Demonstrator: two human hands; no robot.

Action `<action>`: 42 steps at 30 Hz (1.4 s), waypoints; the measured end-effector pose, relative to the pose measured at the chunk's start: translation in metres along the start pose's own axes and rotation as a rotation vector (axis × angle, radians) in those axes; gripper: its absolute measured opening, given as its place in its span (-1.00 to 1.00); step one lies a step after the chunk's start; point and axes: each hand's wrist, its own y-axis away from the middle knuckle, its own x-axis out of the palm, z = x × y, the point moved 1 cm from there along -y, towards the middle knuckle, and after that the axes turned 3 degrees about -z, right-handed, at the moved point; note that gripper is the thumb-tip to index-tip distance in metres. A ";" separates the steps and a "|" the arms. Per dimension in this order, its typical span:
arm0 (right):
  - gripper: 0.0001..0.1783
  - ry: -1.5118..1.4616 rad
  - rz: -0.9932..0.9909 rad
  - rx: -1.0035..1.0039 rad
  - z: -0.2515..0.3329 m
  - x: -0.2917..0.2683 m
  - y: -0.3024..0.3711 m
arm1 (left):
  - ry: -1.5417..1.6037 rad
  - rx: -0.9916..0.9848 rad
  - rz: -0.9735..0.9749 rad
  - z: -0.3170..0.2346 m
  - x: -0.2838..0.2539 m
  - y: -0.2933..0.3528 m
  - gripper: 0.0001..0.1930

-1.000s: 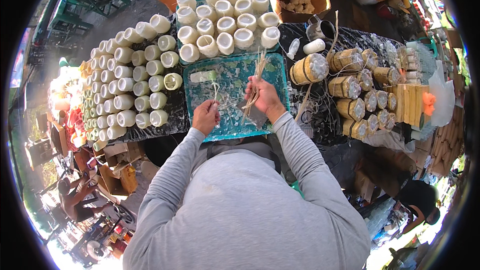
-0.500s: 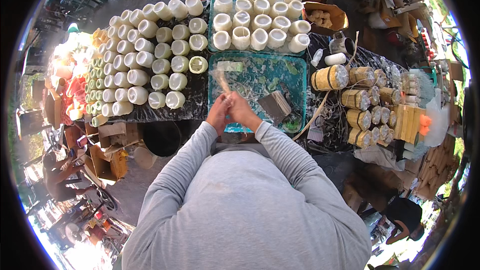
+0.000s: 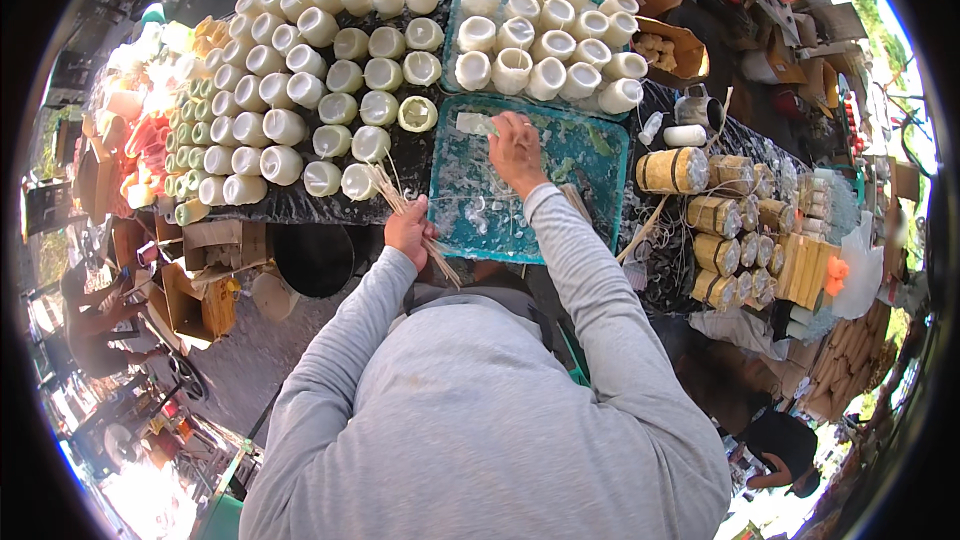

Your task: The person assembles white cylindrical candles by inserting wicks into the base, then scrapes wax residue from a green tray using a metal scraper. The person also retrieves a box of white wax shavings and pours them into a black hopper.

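Two hands: left hand [image 3: 408, 230] grips thin sticks [image 3: 400, 202]; right hand [image 3: 517, 150] reaches, fingers curled, over teal tray [image 3: 600, 155].

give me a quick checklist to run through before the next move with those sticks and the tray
1. Left hand has the thin sticks in a firm grip: ok.
2. Right hand is over the teal tray: ok.
3. What the right hand is holding: cannot tell.
4. Tray lies flat on the dark table: ok.
5. Pale cups beside the tray stand apart from both hands: ok.
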 end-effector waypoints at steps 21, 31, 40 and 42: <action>-0.50 -1.131 0.339 1.054 0.070 -0.028 -0.019 | -0.005 0.481 -0.174 -0.053 -0.066 0.040 -0.67; -0.40 -0.366 0.090 0.159 0.114 0.079 -0.253 | -0.003 0.688 -0.373 -0.090 -0.160 0.055 -0.73; -0.37 -0.092 0.195 -0.114 0.103 0.183 -0.296 | -0.033 0.653 -0.575 -0.067 -0.216 0.067 -0.75; -0.28 -0.034 0.221 -0.136 0.094 0.197 -0.294 | -0.028 0.667 -0.570 -0.062 -0.227 0.065 -0.76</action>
